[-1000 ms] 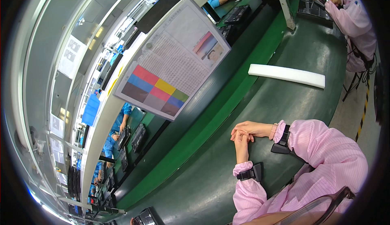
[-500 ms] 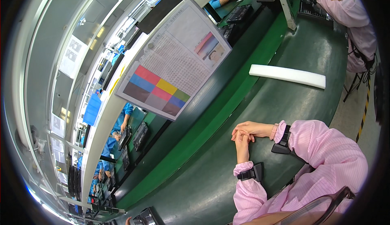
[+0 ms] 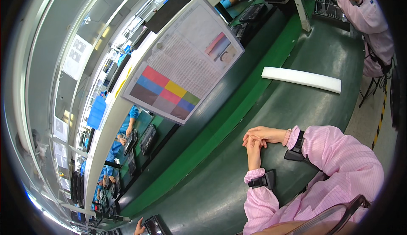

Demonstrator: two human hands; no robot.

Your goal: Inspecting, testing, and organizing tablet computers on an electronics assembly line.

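My left hand (image 3: 254, 153) and my right hand (image 3: 268, 134) rest together above the dark green work surface (image 3: 229, 192). Their fingers are folded over one another and closed, with no object showing between them; some fingertips are hidden in the overlap. Both arms have pink striped sleeves, and a black strap with a black block sits at each wrist. Beyond my hands, apart from them, a long white foam strip (image 3: 301, 80) lies on the surface.
A printed sheet with colored blocks (image 3: 182, 61) hangs on the frame ahead. A green belt strip (image 3: 220, 137) runs alongside. At far right a person in pink (image 3: 369, 19) works by a black tray (image 3: 328, 8). A person's hand (image 3: 139, 227) touches a black device (image 3: 154, 225) at the bottom.
My hands stay folded in the same place. The pink-sleeved person's hands at far right have shifted over the tray. At the bottom, another person's hand has come further into view beside the black device.
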